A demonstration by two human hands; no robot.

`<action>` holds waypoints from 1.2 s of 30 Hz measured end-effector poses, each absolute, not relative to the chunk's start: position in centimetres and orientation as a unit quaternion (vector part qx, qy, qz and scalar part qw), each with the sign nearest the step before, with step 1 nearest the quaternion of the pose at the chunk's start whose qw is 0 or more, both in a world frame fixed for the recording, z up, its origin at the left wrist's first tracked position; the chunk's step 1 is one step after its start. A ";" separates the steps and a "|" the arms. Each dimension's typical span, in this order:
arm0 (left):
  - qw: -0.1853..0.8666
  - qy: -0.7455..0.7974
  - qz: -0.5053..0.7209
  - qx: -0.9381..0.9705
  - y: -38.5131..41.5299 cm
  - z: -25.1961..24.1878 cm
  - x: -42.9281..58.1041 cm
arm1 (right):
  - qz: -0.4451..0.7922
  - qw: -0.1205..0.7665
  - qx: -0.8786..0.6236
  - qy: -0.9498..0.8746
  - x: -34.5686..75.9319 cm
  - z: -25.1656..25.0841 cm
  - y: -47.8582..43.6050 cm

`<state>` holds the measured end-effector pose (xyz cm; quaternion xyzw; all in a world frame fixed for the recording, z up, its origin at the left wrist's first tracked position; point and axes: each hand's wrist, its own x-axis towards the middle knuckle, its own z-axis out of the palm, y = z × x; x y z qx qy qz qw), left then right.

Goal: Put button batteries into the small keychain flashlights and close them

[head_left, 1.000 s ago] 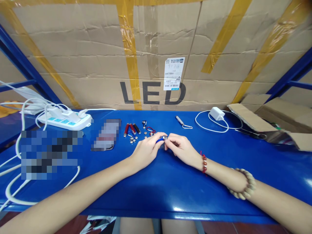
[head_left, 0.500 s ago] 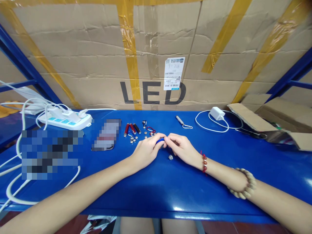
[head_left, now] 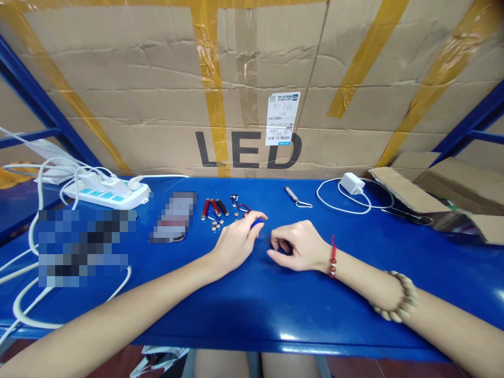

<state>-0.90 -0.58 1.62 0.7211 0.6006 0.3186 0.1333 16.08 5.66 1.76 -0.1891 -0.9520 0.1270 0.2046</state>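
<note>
Between the thumb and fingers of my left hand [head_left: 235,242] is a small blue tube [head_left: 257,223], mostly covered by them. My right hand [head_left: 298,245] has moved apart from it and rests low over the table, fingers curled and thumb tucked in. Whatever lies within those fingers is hidden. Just beyond my left hand are red tubes [head_left: 214,207], a black tube [head_left: 222,207] and several small button cells [head_left: 214,228]. A red carabiner clip [head_left: 244,208] shows partly behind the left fingers.
A silver keychain flashlight [head_left: 291,195] lies farther back. A white charger [head_left: 352,183] with its cable sits at the right rear, near an open cardboard box [head_left: 409,191]. On the left are a phone [head_left: 173,218], a power strip [head_left: 112,197] and loose white cables.
My right hand has let go of the blue tube and moved down and right, over the spot where a small silver piece lay; that piece is now hidden. My left hand stays put.
</note>
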 end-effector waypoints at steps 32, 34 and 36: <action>0.136 0.605 0.327 0.713 -0.5 1.6 -0.8 | 0.165 0.201 -0.267 -0.928 15.4 0.9 6.9; 0.139 0.605 0.329 0.712 -0.6 1.6 -0.8 | 0.180 0.196 -0.263 -0.928 15.5 0.9 7.0; 0.140 0.604 0.329 0.712 -0.7 1.7 -0.8 | 0.184 0.198 -0.252 -0.929 15.5 0.9 7.0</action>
